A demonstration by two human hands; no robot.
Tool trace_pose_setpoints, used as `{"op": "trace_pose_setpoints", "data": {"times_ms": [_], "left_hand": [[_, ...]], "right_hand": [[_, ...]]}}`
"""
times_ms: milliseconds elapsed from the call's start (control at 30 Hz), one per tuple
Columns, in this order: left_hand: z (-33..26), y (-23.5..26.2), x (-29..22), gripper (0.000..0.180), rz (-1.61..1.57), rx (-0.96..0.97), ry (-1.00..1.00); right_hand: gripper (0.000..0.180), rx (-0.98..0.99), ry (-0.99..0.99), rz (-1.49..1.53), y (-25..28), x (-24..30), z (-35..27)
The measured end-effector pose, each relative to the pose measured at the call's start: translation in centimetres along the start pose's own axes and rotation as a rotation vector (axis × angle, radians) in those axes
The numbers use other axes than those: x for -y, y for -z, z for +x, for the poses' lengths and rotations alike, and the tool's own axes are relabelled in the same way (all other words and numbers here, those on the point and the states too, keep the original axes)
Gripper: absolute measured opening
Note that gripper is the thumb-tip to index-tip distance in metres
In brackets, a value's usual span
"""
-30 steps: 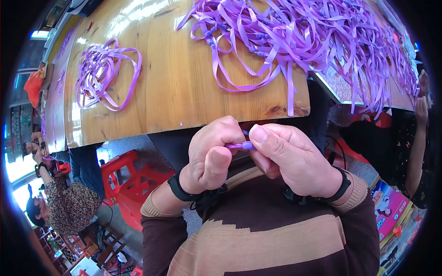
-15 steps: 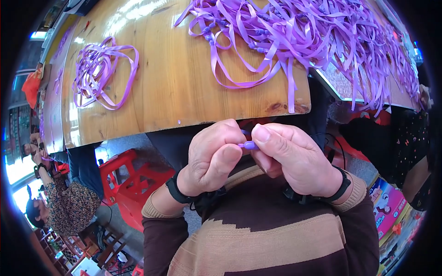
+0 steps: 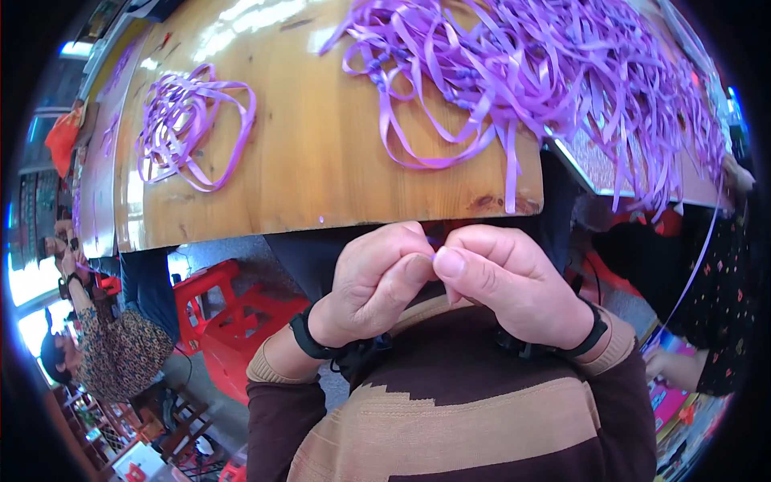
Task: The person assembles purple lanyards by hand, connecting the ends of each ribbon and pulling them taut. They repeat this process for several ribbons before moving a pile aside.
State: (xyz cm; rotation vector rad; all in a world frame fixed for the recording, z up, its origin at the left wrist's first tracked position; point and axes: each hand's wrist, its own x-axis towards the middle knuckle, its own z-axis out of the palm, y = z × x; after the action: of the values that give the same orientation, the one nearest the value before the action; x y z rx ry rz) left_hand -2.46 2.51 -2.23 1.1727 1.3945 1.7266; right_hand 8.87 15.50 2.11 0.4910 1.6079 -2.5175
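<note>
My left hand (image 3: 376, 277) and my right hand (image 3: 514, 277) meet just off the near table edge, above my lap. Thumbs and fingers of both are pinched together on a small purple lanyard clasp (image 3: 434, 256). Only a sliver of it shows, since the fingertips cover most of it. Beyond my right hand, a large heap of purple ribbon lanyards (image 3: 554, 72) lies across the table, with darker purple clasps among the loops. A smaller loose bundle of purple ribbon (image 3: 183, 128) lies at the left.
The wooden table (image 3: 297, 145) has its near edge just past my hands. A tiny purple bit (image 3: 321, 219) sits on that edge. Red plastic stools (image 3: 233, 321) stand at lower left. One person (image 3: 120, 345) works at the left; another's hand (image 3: 737, 173) draws a ribbon at the right.
My hands have closed in on each other, and the clasp that showed between them is now almost covered. At the right, the other person now has a ribbon stretched downward.
</note>
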Motion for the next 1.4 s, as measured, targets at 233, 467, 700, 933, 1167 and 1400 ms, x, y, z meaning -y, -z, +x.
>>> {"op": "trace_pose_setpoints", "data": {"times_ms": [233, 467, 700, 933, 1167, 1400], "left_hand": [[0.5, 0.1, -0.8, 0.014, 0.109, 0.096, 0.047], [0.1, -0.1, -1.1, 0.015, 0.057, 0.139, 0.094], [1.4, 6.1, -8.7, 0.009, -0.143, -0.101, 0.456], [5.6, 19.1, -13.3, 0.027, 0.192, -0.624, -0.001], [0.6, 17.5, -5.3, 0.032, 0.587, -0.933, 0.128], [1.2, 9.5, -2.4, 0.023, 1.008, -0.376, 0.008]], "right_hand": [[0.03, -0.157, 0.007, -0.076, 0.2, -0.2, -0.1], [0.03, -0.179, 0.023, 0.144, 0.5, -0.6, -0.3], [0.03, -0.162, 0.225, 0.087, 1.2, 0.3, -0.2], [0.031, -0.275, 0.378, 0.134, 2.8, -0.1, -0.3], [0.017, -0.24, 0.247, 0.183, 4.3, -0.7, -1.8], [0.022, -0.27, 0.237, 0.014, 4.7, -0.5, -2.0]]}}
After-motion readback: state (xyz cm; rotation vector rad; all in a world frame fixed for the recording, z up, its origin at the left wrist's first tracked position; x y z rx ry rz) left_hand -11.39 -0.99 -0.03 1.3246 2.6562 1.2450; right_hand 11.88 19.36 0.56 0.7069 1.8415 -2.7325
